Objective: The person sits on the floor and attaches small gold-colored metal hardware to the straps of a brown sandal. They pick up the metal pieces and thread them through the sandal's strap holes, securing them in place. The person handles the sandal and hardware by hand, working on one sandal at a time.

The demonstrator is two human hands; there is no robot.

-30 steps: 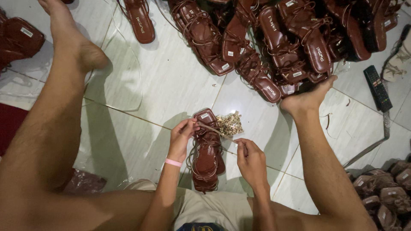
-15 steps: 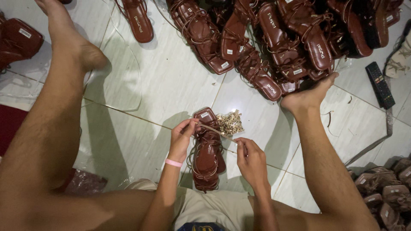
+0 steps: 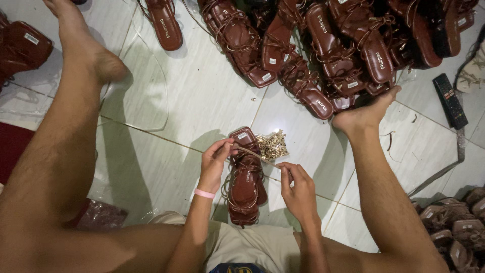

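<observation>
A brown strappy sandal (image 3: 246, 187) lies on the white tiled floor between my legs, toe pointing away from me. My left hand (image 3: 214, 163), with a pink band on the wrist, pinches one end of a thin strap (image 3: 255, 154) above the sandal's toe. My right hand (image 3: 297, 188) pinches the strap's other end, so it stretches taut between both hands. A small clear bag of gold-coloured metal fittings (image 3: 271, 145) sits just beyond the sandal.
A heap of several brown sandals (image 3: 328, 45) fills the floor ahead. One single sandal (image 3: 162, 23) lies apart. A black remote control (image 3: 449, 101) rests at right. More sandals (image 3: 457, 227) pile at lower right. My bare legs flank the work spot.
The strap has been drawn slightly tighter between my hands. Otherwise nothing has visibly moved.
</observation>
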